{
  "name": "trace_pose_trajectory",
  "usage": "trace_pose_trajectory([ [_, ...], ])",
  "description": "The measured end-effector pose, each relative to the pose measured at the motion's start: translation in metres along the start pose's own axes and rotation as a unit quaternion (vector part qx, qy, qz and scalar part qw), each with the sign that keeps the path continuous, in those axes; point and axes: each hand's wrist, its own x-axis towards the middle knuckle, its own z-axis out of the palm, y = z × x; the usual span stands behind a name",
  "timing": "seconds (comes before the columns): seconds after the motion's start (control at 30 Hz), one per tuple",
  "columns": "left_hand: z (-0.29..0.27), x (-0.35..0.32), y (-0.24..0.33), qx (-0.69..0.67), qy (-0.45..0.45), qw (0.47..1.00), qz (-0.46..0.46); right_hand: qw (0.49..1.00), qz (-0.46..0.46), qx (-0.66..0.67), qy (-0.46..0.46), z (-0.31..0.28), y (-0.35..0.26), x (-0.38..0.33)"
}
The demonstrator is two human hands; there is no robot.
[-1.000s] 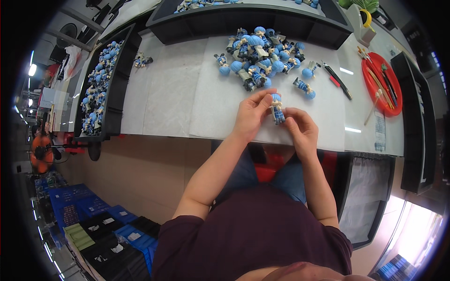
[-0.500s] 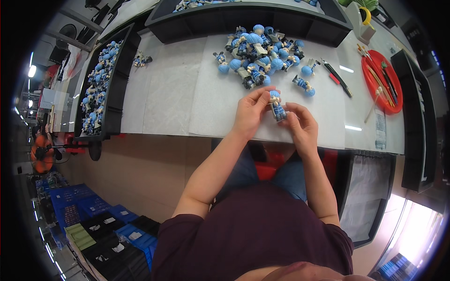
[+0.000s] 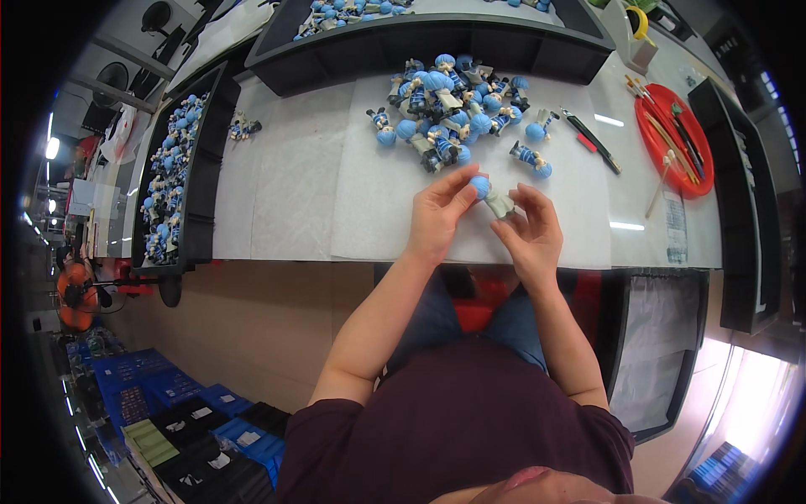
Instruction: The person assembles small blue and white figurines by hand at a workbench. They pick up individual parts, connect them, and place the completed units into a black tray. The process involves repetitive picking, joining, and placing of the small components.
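Observation:
Just over the near part of the white table, a small figurine (image 3: 499, 203) with a blue head and a pale, cape-like back is held between my two hands. The thumb and fingers of my left hand (image 3: 436, 215) pinch it by the head. At its lower end, my right hand (image 3: 535, 233) grips it with thumb and fingertips. Beyond my hands lies a heap of similar blue-headed figurines (image 3: 453, 105). A single figurine (image 3: 531, 158) rests on its side nearer to my right hand, and another (image 3: 539, 128) lies just behind that one.
Black trays of figurines stand at the left (image 3: 201, 168) and at the back (image 3: 428, 46). To the right are a black pen-like tool (image 3: 593, 144), a red oval dish (image 3: 646, 126) with brushes, and another black tray (image 3: 745, 210). One figurine (image 3: 244, 127) lies far left.
The figurine in my hands has been turned: its striped blue front showed earlier, and its pale back shows now. My whole view has shifted slightly.

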Motion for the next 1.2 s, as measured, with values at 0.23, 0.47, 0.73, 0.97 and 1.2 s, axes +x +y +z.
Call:
trace_pose_trajectory([
  [0.23,0.001,-0.003,0.004,-0.062,-0.020,0.998,0.003,1.000,0.018,0.002,-0.017,0.002,-0.004,0.000],
  [0.47,0.001,0.000,0.003,-0.031,-0.059,0.998,0.005,0.997,0.013,-0.079,-0.005,0.002,-0.001,0.000],
  [0.73,0.002,-0.001,-0.002,0.069,-0.009,0.998,0.010,0.982,-0.129,-0.012,0.140,-0.050,-0.026,-0.020],
  [0.97,0.008,0.001,-0.003,0.114,0.006,0.993,-0.001,0.831,-0.088,-0.157,0.526,-0.253,-0.046,-0.093],
  [1.2,0.008,0.001,-0.002,0.150,0.017,0.988,0.008,0.770,0.174,-0.390,0.475,-0.366,0.035,-0.139],
])
